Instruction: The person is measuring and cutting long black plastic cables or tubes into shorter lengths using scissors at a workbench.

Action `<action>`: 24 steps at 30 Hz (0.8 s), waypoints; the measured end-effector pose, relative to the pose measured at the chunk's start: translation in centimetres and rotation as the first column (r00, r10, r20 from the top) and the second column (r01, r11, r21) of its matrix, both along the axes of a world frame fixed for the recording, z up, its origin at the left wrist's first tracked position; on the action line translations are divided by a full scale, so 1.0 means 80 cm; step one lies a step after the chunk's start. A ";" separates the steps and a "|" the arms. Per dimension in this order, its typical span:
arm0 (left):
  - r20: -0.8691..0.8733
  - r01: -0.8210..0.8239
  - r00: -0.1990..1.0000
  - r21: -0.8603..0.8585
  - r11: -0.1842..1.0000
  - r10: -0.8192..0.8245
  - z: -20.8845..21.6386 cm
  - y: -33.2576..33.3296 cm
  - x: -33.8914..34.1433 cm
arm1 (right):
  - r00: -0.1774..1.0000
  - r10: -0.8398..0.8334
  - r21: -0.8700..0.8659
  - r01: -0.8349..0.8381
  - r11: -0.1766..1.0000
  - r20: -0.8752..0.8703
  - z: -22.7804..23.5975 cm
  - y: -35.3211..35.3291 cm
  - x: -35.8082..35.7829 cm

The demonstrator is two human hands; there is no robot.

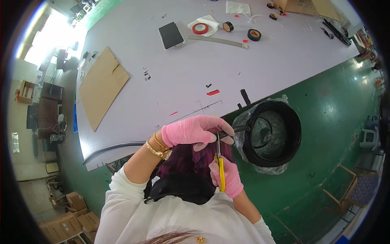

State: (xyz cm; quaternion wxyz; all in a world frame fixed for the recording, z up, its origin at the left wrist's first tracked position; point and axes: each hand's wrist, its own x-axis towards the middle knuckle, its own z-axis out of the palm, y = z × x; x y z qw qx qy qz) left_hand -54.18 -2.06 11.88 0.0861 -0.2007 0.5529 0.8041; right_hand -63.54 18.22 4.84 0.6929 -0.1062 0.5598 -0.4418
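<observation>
In a pink glove, my left hand [187,130] is closed around a length of black tubing or cable [123,145]. One end of it lies along the table's near edge at left, and the other side runs right toward a thick black coil [293,144] partly wrapped in clear plastic. My right hand [232,181], also gloved in pink, grips yellow-handled scissors [222,173]. Their blades point up and reach the black length by my left fingertips. Whether the blades are parted there is hard to make out.
The pale table [174,77] bears a cardboard sheet [103,87], a dark flat device [171,35], a metal ruler [219,41], a red tape roll [200,28] and several black tape rolls [254,35]. Red scraps and pen marks dot it. A wooden chair [345,191] stands at right.
</observation>
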 end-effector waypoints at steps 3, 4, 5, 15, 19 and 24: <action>0.007 0.005 1.000 -0.014 1.000 -0.005 -0.001 0.002 0.000 | 0.988 0.028 -0.022 -0.032 0.999 -0.152 0.005 -0.001 0.002; 0.022 0.016 1.000 -0.017 1.000 -0.016 -0.002 0.004 0.000 | 0.988 0.027 -0.021 -0.031 0.999 -0.155 0.005 0.001 0.001; 0.036 0.027 0.999 -0.021 0.999 -0.026 -0.002 0.004 0.002 | 0.989 0.031 -0.021 -0.035 0.999 -0.146 0.006 0.002 -0.001; 0.043 -0.011 0.999 -0.016 1.000 0.012 0.020 0.035 0.029 | 0.700 -0.523 -0.575 0.193 0.795 -0.487 -0.004 -0.013 -0.047; 0.040 -0.462 0.887 0.110 0.880 0.460 0.051 0.082 0.150 | 0.915 -0.214 -0.648 -0.064 0.759 -0.341 -0.022 -0.040 -0.043; 0.445 -0.677 0.600 -0.160 0.719 0.664 0.045 0.154 0.324 | 0.943 -0.039 -0.650 -0.197 0.734 -0.330 -0.013 -0.058 -0.028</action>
